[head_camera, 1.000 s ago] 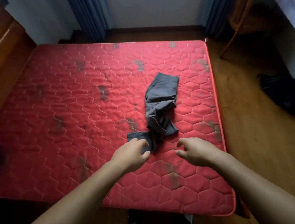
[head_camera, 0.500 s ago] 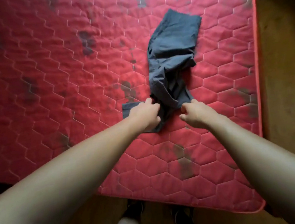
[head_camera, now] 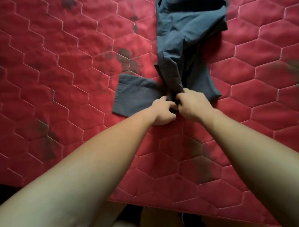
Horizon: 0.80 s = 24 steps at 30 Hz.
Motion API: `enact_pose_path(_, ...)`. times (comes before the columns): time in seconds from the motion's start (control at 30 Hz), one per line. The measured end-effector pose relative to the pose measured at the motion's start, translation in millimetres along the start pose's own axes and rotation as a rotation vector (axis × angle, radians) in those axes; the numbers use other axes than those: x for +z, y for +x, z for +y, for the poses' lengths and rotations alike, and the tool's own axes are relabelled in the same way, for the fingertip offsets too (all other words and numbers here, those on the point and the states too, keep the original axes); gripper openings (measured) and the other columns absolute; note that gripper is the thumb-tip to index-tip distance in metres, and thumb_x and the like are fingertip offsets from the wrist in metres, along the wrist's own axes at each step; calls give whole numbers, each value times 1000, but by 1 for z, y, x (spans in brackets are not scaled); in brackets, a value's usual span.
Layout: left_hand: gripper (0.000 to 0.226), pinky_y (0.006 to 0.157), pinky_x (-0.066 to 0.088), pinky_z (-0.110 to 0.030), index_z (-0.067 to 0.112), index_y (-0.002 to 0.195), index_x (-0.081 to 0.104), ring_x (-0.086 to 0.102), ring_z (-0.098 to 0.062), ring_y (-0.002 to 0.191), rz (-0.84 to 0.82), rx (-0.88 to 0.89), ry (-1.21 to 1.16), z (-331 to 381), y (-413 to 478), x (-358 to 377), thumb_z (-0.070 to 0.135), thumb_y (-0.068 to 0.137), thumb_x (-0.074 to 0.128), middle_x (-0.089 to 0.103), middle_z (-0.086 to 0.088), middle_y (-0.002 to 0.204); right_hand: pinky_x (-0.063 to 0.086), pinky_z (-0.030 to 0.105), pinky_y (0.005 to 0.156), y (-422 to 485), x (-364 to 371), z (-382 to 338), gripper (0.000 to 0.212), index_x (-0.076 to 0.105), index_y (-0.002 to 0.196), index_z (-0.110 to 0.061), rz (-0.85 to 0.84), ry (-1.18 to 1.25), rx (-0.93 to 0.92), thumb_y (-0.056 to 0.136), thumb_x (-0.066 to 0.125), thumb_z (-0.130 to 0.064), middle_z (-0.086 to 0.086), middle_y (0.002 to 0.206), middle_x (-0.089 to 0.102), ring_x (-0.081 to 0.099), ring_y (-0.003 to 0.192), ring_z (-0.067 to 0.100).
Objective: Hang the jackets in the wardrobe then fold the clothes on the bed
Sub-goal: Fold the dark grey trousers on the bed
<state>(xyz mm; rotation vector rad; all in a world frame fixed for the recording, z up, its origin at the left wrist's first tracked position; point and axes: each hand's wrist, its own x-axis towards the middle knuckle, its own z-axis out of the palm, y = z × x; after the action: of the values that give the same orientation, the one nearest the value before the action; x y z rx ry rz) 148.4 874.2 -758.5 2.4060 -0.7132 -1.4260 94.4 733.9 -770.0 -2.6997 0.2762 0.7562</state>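
Gripped the bunched near end of the grey clothes [head_camera: 188, 26] with left hand [head_camera: 162, 110] and right hand [head_camera: 192, 104], fingers curled tight, knuckles almost touching. Lay toward the right side of the bed [head_camera: 52, 67], near its front edge. Plenty of bare red bed off to the left.

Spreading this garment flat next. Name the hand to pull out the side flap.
Left. The left hand sits against the flap of the grey garment; the right hand, pinching the bunched middle, would likely have to cross over.
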Motion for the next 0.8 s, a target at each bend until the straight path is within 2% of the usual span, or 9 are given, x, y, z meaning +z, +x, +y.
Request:
enact_pose_path(0.13, 42, 103, 41, -31, 10, 128, 62, 55, -26, 121, 111, 14, -174, -14, -35, 22, 20, 88, 67, 58, -12, 129, 47, 41, 82, -38, 13, -18, 16, 64, 99, -14, 63, 353, 80, 85, 55, -13, 14, 101, 65, 61, 97, 36)
enact_pose_path(0.23, 54, 102, 44, -39, 15, 128, 54, 54, -25, 121, 130, 47, -152, -14, -73, 34, 31, 82, 76, 56, -7, 130, 43, 37, 76, -66, -4, -37, 7, 60, 90, -13, 133, 595, 163, 84, 56, -11, 9, 87, 66, 58, 85, 29)
enact_pose_path(0.3, 59, 94, 47, -44, 22, 122, 49, 55, -22, 115, 200, 49, -163, -7, -97, 32, 43, 76, 79, 56, 0, 123, 42, 35, 72, -84, -28, -54, 4, 58, 86, -15, 152, 698, 191, 85, 55, -12, 5, 80, 64, 57, 78, 26)
enact_pose_path(0.43, 62, 87, 47, -41, 23, 119, 46, 54, -21, 105, 391, 102, -348, 23, -145, 5, 50, 68, 67, 52, 1, 113, 41, 36, 65, -126, -87, -94, 4, 52, 81, -14, 132, 717, 78, 84, 54, -14, 7, 72, 61, 56, 72, 27)
enact_pose_path(0.5, 44, 81, 47, -33, 33, 115, 44, 56, -22, 100, 410, 124, -310, 37, -170, -11, 44, 75, 57, 51, 3, 107, 45, 42, 65, -154, -116, -112, 5, 48, 82, -14, 124, 675, -20, 81, 52, -15, 9, 69, 59, 55, 70, 30)
enact_pose_path(0.53, 30, 72, 46, -27, 43, 105, 43, 60, -20, 93, 416, 119, -312, 42, -184, -20, 41, 78, 55, 53, 6, 101, 46, 44, 65, -168, -130, -120, 6, 46, 82, -15, 125, 650, -66, 80, 51, -17, 9, 68, 57, 54, 69, 31)
enact_pose_path(0.63, 16, 54, 37, -24, 51, 87, 45, 63, -15, 77, 464, 123, -344, 62, -231, -46, 49, 72, 42, 61, 14, 82, 48, 42, 68, -207, -164, -135, 12, 45, 88, -23, 164, 659, -132, 78, 48, -28, 5, 74, 62, 58, 72, 26)
enact_pose_path(0.73, 39, 66, 42, -31, 32, 103, 60, 64, -21, 90, 512, 235, -327, 82, -277, -64, 36, 71, 39, 69, 1, 95, 48, 33, 77, -233, -191, -132, 17, 50, 97, -30, 255, 798, -25, 86, 59, -39, -1, 88, 68, 64, 83, 17)
enact_pose_path(0.8, 37, 76, 49, -39, 16, 108, 62, 63, -27, 95, 499, 302, -263, 93, -304, -70, 19, 74, 47, 66, -9, 100, 49, 33, 81, -243, -206, -127, 24, 55, 108, -24, 284, 955, 126, 92, 66, -39, 3, 103, 67, 64, 96, 21)
